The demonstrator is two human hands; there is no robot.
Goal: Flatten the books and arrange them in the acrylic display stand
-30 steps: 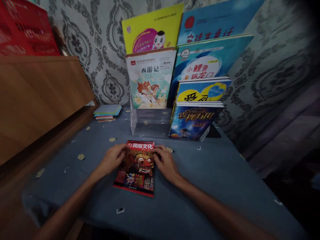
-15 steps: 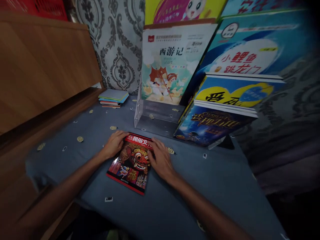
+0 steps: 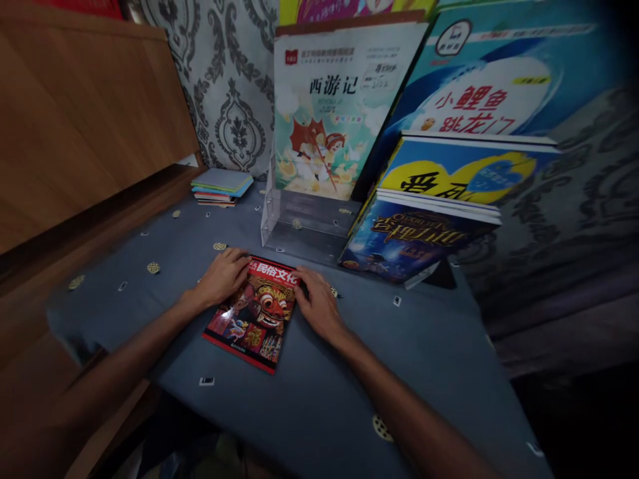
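1. The magazine (image 3: pixel 252 311) lies flat on the table (image 3: pixel 424 346), about midway between the left and right edges and just in front of the clear display stand (image 3: pixel 304 223). It is turned slightly askew.
2. The title 民俗文化 is printed in white on a red band along the magazine's far edge. A red mask face is shown beneath it, and the smaller print cannot be read.
3. The left hand (image 3: pixel 219 279) is laid on the magazine's far left corner. Its fingers are loosely bent and released, and no grasp is closed around the cover.
4. The right hand (image 3: pixel 317 306) is laid palm down on the far right corner. Its fingers are extended, slightly spread and released, with the fingertips beside the title band.
5. Both forearms are stretched forward from the near edge of the table and converge on the magazine.
6. In the stand, a pale book (image 3: pixel 329 113) is marked 西游记, and a blue book (image 3: pixel 479 100) is marked 小鲤鱼跳龙门.
7. The writing on the yellow-and-blue book (image 3: pixel 464 173) is partly hidden. The gold title of the dark blue book (image 3: pixel 414 239) is too blurred to be read.
8. A stack of thin books (image 3: pixel 222 186) is placed at the far left corner of the table.
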